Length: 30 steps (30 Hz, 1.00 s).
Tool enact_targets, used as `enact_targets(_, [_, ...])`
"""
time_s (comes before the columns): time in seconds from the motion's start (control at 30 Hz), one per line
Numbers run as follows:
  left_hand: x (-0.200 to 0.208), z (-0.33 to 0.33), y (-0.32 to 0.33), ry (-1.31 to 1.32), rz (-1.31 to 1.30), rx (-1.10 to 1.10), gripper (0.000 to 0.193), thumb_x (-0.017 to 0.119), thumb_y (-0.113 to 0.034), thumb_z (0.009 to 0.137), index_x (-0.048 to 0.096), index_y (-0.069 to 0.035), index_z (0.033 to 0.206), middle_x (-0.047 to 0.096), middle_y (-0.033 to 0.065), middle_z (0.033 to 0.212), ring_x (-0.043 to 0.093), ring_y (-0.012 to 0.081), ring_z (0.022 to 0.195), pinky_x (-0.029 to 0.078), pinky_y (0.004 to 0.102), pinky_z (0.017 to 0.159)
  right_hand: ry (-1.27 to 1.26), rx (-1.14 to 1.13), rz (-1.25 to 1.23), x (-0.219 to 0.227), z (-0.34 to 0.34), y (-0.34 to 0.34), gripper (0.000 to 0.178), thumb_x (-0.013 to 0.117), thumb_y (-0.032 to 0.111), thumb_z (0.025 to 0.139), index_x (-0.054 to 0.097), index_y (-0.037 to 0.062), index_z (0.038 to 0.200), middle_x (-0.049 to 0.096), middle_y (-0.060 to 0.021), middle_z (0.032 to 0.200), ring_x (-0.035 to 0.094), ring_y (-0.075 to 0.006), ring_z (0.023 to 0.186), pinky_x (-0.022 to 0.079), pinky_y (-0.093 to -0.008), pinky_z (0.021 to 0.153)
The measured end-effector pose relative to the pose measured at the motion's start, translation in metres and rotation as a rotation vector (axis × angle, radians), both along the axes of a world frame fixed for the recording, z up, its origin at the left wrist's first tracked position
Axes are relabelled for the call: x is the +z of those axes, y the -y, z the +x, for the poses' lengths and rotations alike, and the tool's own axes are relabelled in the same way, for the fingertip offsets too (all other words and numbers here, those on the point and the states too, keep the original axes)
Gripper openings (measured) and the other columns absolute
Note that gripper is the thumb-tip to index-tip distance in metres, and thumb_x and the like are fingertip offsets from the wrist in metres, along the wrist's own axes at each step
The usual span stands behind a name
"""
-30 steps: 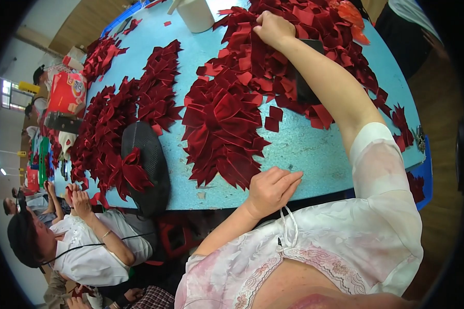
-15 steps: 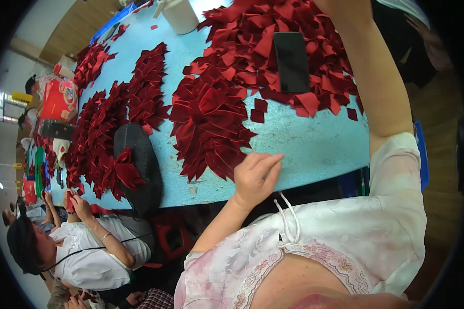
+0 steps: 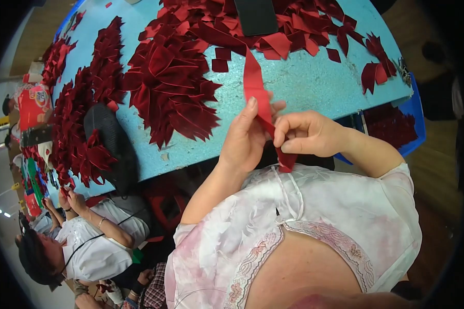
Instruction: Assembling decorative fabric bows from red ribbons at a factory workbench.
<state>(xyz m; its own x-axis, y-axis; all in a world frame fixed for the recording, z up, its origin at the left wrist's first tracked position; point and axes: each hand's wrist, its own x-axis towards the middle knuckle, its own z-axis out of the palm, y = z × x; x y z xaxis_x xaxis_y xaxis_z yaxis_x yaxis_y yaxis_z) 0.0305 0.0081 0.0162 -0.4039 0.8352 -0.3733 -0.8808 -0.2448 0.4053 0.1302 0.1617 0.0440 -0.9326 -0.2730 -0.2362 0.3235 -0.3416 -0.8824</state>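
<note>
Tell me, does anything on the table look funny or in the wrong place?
The black smartphone looks a bit odd: it lies right on the loose red fabric pieces, a shiny gadget among soft cloth. Nothing else really stands out.

White short-sleeved blouse (image 3: pixel 340 213), pale pink patches (image 3: pixel 198 244), embroidered pink neckline trim (image 3: pixel 351 248), white ties (image 3: pixel 297 193)

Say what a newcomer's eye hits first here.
Probably the big heap of dark red bows on the blue table, left of centre. Next, the red ribbon that the left hand and right hand hold at the table's near edge. Then perhaps the black phone, lying on the loose red pieces at the top of the view.
</note>
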Motion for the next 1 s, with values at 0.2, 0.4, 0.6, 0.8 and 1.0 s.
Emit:
enact_targets(0.2, [0.002,-0.001,-0.023,0.087,0.081,0.148,0.043,0.059,-0.029,0.089,0.044,-0.011,0.125,0.057,0.0098,0.109,0.054,0.0227,0.1,0.043,0.0357,0.088,0.134,0.05,-0.019,0.0,0.033,-0.023,0.014,0.061,-0.004,0.08,0.058,0.0002,0.093,0.054,-0.0031,0.092,0.051,-0.0089,0.083,0.043,-0.0236,0.073])
enact_targets(0.4, [-0.01,-0.025,-0.027,0.054,0.147,0.296,0.033,0.059,-0.017,0.089,0.048,-0.012,0.119,0.059,0.0073,0.101,0.054,0.021,0.095,0.042,0.0351,0.087,0.129,-0.065,0.469,0.031,0.067,-0.074,0.028,0.064,-0.008,0.071,0.06,0.0008,0.098,0.055,-0.0012,0.091,0.051,-0.0071,0.085,0.042,-0.0215,0.073])
enact_targets(0.6, [-0.018,-0.039,-0.03,0.119,0.078,0.398,0.027,0.057,-0.012,0.09,0.051,-0.011,0.116,0.06,0.0031,0.097,0.054,0.0165,0.09,0.043,0.0331,0.085,0.149,-0.327,0.852,0.055,0.088,-0.121,0.036,0.059,-0.006,0.076,0.059,0.0027,0.111,0.054,0.0019,0.092,0.05,-0.0057,0.083,0.041,-0.0193,0.074])
enact_targets(0.8, [-0.001,-0.034,-0.033,-0.064,0.066,0.309,0.02,0.057,-0.012,0.09,0.056,-0.01,0.11,0.06,0.0024,0.096,0.055,0.014,0.088,0.043,0.0325,0.084,0.146,-0.463,1.171,0.051,0.092,-0.177,0.029,0.053,-0.003,0.085,0.058,0.0022,0.113,0.054,0.0022,0.097,0.05,-0.0055,0.084,0.041,-0.0185,0.076])
enact_targets(1.0, [0.0,-0.042,-0.01,-0.39,0.042,0.271,0.016,0.057,-0.002,0.086,0.059,-0.008,0.1,0.06,0.0035,0.1,0.055,0.015,0.091,0.043,0.0314,0.085,-0.142,-0.666,1.394,0.027,0.077,-0.219,0.023,0.053,0.0,0.088,0.059,0.0023,0.111,0.056,0.0005,0.098,0.053,-0.007,0.089,0.042,-0.0202,0.079])
